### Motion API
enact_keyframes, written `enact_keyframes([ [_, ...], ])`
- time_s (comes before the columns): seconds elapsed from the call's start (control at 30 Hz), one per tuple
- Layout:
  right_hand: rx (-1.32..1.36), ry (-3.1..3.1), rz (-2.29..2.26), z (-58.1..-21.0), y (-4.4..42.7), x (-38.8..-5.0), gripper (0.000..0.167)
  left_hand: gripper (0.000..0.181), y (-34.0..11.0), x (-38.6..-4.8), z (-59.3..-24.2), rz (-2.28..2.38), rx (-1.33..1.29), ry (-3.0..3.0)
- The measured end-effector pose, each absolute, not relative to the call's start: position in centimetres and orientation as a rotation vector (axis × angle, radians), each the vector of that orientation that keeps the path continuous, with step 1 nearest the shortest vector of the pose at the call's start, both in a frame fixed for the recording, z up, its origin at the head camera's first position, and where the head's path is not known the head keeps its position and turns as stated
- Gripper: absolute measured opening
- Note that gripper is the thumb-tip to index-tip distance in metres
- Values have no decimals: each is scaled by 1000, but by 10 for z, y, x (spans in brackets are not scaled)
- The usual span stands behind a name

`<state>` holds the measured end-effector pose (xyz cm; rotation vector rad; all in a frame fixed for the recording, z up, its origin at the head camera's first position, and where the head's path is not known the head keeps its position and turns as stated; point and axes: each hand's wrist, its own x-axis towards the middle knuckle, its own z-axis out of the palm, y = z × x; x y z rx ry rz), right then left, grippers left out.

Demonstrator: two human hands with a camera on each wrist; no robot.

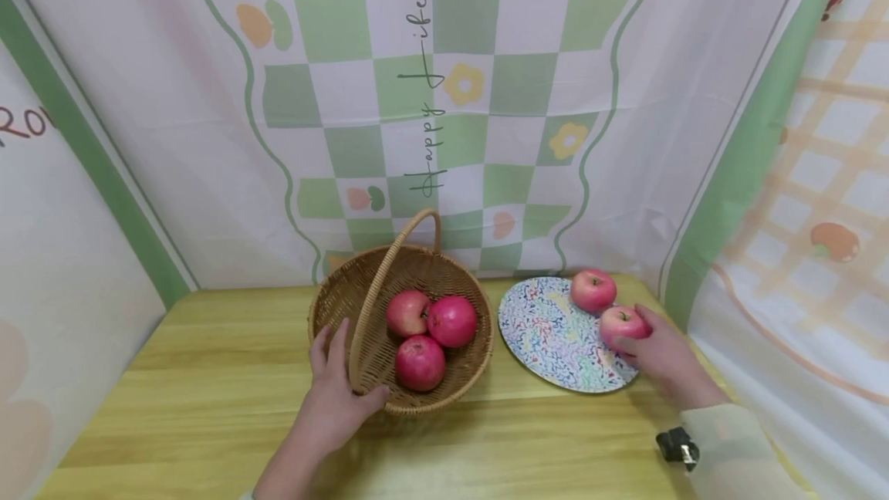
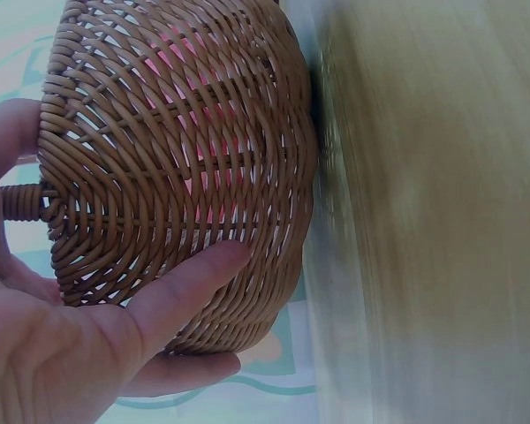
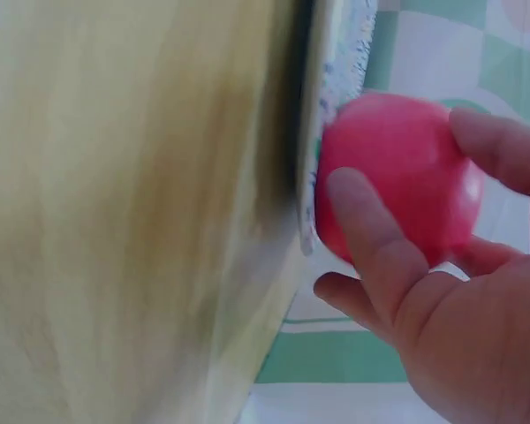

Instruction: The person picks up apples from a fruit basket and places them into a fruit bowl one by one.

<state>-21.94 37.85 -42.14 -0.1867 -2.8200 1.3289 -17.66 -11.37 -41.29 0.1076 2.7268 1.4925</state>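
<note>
My left hand [image 1: 333,396] holds the rim of a brown wicker basket [image 2: 177,177] beside the base of its arched handle [image 1: 389,276]. In the left wrist view, some fingers [image 2: 190,283] lie along the outside of the woven wall. Three round red fruits [image 1: 420,363] that look like apples sit inside the basket. On the right, my right hand [image 1: 663,349] grips a pink-red apple [image 3: 406,177] between thumb and fingers, at the right edge of a round speckled plate [image 1: 549,338]. Another apple [image 1: 593,289] sits on the plate just behind it.
Everything stands on a light wood-grain table [image 1: 208,376]. A printed cloth with green checks [image 1: 458,37] hangs right behind the basket and plate. More cloth hangs at the left and right sides. A small black device [image 1: 677,447] is at the right wrist.
</note>
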Motion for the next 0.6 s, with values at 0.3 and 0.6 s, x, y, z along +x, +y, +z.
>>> enact_keyframes([
  [0.3, -355, -2797, 1548, -406, 381, -217, 89, 115, -113, -177, -413, 1491, 100, 2731],
  [0.6, -439, -2779, 1315, -384, 373, -211, 99, 115, -114, -176, -413, 1495, 130, 2728],
])
